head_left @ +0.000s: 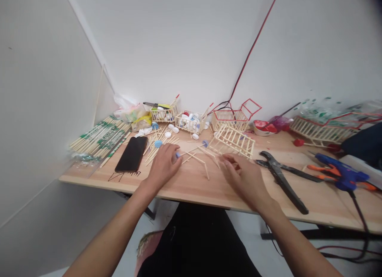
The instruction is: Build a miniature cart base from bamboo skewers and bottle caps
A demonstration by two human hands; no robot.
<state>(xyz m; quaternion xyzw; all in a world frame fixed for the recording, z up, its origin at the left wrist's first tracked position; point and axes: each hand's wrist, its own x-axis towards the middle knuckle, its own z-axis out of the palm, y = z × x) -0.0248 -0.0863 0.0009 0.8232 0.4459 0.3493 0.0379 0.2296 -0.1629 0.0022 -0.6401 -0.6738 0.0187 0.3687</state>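
My left hand (164, 161) is low over the table, thumb and fingers closed around a small blue-purple bottle cap (178, 154). To its right lie thin bamboo sticks joined at an angle (195, 157), with a bent end pointing towards me. My right hand (244, 174) has its fingers curled and the thumb close against them; what they hold, if anything, is hidden. Just beyond that hand, a small bamboo-stick frame (235, 141) with ladder-like sides lies tilted. Another purplish cap (205, 143) sits between the hands, near the frame.
A phone (131, 154) and bundled bamboo sticks (100, 138) lie left. Small stick baskets (191, 124) with caps stand at the back, beside a red-edged cart (231, 119). Black pliers (282, 177), a blue glue gun (343, 171) and a red-stained bowl (264, 127) are right.
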